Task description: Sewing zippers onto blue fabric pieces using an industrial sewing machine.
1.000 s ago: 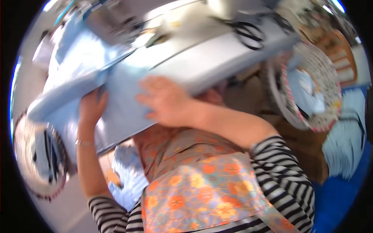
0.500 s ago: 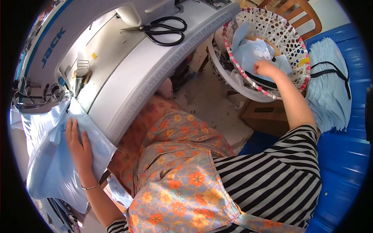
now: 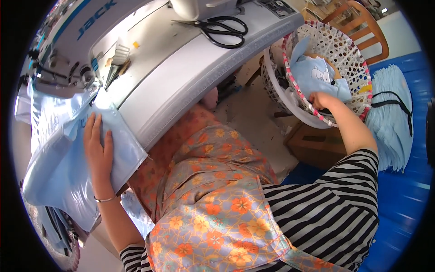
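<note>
My left hand (image 3: 100,147) lies flat, fingers stretched, on a shiny light blue cloth piece (image 3: 63,163) at the sewing machine (image 3: 86,27). The cloth's upper corner reaches the presser foot area, and the rest drapes over the table's near left side. Far to the right, my right hand (image 3: 322,100) is inside the near rim of a white woven basket (image 3: 351,50), its fingers curled downward. What those fingers hold, if anything, is hidden. Light blue cloth pieces (image 3: 315,75), one with a white cartoon print, lie in the basket just beyond this hand.
Black-handled scissors (image 3: 224,31) rest on the machine table (image 3: 167,77), which has a ruler strip along its edge. A tied stack of light blue cloth (image 3: 389,113) sits on a blue surface (image 3: 398,199) at right. A cardboard box (image 3: 315,140) and wooden chair (image 3: 369,31) stand near the basket.
The whole view has shifted. My right hand has dropped slightly toward the basket's near rim, its fingers now pointing down. My left hand stays flat on the cloth.
</note>
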